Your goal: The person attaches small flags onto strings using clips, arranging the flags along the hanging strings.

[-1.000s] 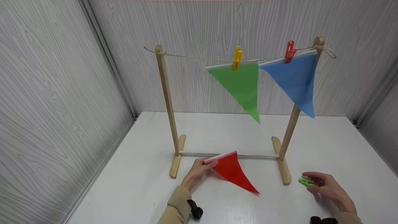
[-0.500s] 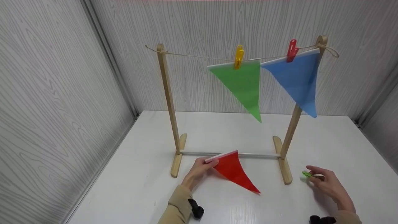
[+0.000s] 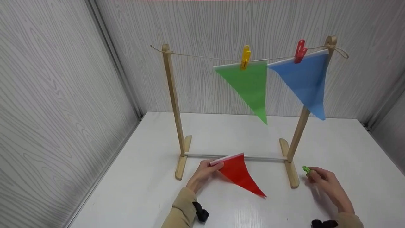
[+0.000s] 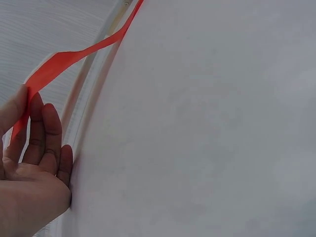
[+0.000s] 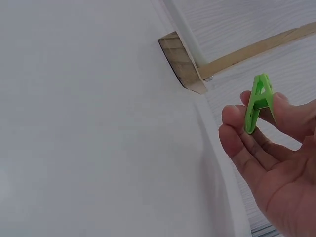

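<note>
My left hand [image 3: 202, 174] pinches a red triangular pennant [image 3: 239, 174] by the left end of its white top edge. In the left wrist view the pennant [image 4: 54, 69] is seen almost edge-on between thumb and fingers. At the right, my right hand [image 3: 327, 186] holds a small green clothespin [image 3: 306, 170] between thumb and fingertips, just beside the stand's right foot. The right wrist view has this clothespin [image 5: 257, 103] with one end pointing up and its handles partly between the thumb and fingers.
A wooden stand [image 3: 173, 95] carries a string [image 3: 202, 57] between two posts. A yellow clothespin [image 3: 245, 58] holds a green pennant [image 3: 253, 85] on it; a red clothespin [image 3: 300, 51] holds a blue pennant [image 3: 307, 82]. A bar [image 3: 265, 158] joins the feet on the white table [image 3: 133, 177].
My right hand has lifted the green clothespin and turned it in its fingers, shifting slightly up and left. The left hand and red pennant stay about where they were.
</note>
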### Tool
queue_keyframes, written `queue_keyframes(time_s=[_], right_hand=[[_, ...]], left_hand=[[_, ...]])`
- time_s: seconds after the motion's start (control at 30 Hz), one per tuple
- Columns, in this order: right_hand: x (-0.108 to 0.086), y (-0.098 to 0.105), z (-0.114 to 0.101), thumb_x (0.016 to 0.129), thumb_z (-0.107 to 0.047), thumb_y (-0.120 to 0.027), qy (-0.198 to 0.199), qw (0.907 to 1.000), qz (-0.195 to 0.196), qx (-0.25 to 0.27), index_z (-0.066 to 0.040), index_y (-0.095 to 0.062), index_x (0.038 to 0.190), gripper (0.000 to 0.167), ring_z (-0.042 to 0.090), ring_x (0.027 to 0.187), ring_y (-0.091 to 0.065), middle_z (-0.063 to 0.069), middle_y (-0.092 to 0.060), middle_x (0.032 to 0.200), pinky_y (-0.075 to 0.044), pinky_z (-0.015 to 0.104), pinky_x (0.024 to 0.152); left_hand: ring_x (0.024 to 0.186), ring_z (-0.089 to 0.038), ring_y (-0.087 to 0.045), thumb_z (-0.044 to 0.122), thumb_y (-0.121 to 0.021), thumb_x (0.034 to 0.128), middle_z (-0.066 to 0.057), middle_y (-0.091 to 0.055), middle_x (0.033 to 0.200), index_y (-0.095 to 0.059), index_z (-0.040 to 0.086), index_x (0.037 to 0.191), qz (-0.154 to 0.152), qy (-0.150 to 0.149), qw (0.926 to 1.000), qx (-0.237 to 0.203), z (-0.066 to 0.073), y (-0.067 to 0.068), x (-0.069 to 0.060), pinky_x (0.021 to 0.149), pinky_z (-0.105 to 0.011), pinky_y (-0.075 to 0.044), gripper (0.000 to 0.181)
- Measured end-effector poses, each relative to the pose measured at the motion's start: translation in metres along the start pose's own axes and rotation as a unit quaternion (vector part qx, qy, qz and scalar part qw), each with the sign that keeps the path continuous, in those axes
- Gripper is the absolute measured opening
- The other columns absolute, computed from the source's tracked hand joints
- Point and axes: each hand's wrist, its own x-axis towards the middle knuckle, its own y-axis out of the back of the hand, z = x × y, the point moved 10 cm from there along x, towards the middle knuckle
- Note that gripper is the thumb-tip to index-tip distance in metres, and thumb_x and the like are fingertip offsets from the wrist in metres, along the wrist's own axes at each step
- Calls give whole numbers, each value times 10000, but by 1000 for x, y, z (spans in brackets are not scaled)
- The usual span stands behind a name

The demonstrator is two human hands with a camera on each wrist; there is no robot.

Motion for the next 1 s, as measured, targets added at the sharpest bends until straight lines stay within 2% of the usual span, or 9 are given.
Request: queue_keyframes(time_s=[0.17,0.27,0.33,0.43,0.6,0.7,0.87,1.0], right_hand=[[0,-5,-12,1086,-276,-444,301,9964,219,765,160,-498,1349,512,20,833,-595,-59,-658,944,-532,183,775],[0,-7,-19,1063,-225,-510,476,9847,395,1631,129,-577,1298,430,44,825,-598,-73,-668,912,-529,179,779],[0,-9,-24,1044,-168,-548,616,9694,407,2341,93,-639,1255,348,60,826,-612,-63,-686,912,-539,185,778],[0,-12,-28,1024,-96,-568,737,9414,331,3274,23,-719,1179,247,77,825,-623,-36,-709,921,-551,196,763],[0,-15,-33,1008,-58,-583,635,9134,356,4005,-71,-778,1102,216,77,807,-630,-39,-740,938,-560,189,758],[0,-17,-33,983,-21,-610,382,8947,465,4426,-118,-797,1024,214,69,832,-673,-43,-762,954,-587,195,804],[-1,-22,-35,964,-20,-634,79,8517,583,5208,-128,-802,965,200,90,900,-732,-20,-776,959,-598,237,864],[-2,-25,-42,985,-24,-592,243,8137,606,5776,-70,-800,991,213,133,916,-755,28,-781,968,-597,264,876]], left_hand=[[992,-148,-666,313,-705,948,-63,-777,1045,-716,28,1178,-17,4,10000,-54,1,-1,-1,1122,-468,-370,365],[988,-139,-676,283,-704,951,-73,-778,1044,-712,6,1183,-24,-63,9999,-113,2,-2,0,1115,-443,-392,361],[989,-137,-683,270,-700,955,-83,-778,1051,-708,-7,1188,-43,-121,9999,-113,3,-2,0,1111,-437,-406,362],[987,-139,-685,279,-704,951,-83,-780,1052,-713,-1,1184,-41,-95,9999,-114,3,-1,1,1117,-445,-400,364],[986,-152,-680,323,-707,945,-66,-786,1031,-734,37,1153,6,-72,10000,4,4,1,0,1119,-476,-376,355],[976,-148,-654,336,-708,943,-44,-787,999,-740,42,1134,76,-198,9997,142,10,3,-1,1040,-414,-408,352],[895,-143,-572,344,-737,921,44,-749,895,-747,48,1082,516,-274,9979,287,19,15,-4,824,-300,-437,338],[893,-139,-576,325,-752,910,39,-741,894,-744,35,1036,942,-365,9946,253,28,24,-7,806,-283,-471,316]])
